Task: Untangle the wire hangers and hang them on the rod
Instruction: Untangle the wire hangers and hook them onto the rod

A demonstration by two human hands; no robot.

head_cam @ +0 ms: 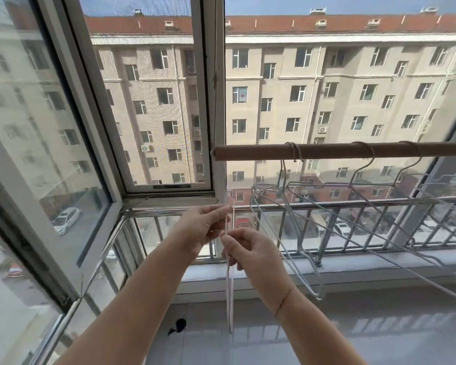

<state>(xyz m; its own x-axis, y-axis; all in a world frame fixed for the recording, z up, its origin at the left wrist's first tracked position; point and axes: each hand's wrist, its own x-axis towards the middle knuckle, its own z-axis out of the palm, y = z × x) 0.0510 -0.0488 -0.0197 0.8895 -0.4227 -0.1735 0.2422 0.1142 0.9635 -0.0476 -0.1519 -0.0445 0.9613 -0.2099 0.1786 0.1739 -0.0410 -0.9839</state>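
A white wire hanger (pixel 230 293) hangs edge-on in front of me, seen as two thin strands running down toward the floor. My left hand (pixel 199 227) pinches its upper part between thumb and fingers. Just below and to the right, my right hand (pixel 250 255) is closed around the same hanger. A brown rod (pixel 332 151) crosses the window at mid height, its left end above my hands. Several white wire hangers (pixel 308 233) hang from the rod to the right by their hooks, overlapping one another.
An open window sash (pixel 71 143) swings inward on the left. A metal railing (pixel 353 227) and a grey sill (pixel 353 270) run behind the hangers. A small dark object (pixel 179 326) lies on the pale tiled floor below my arms.
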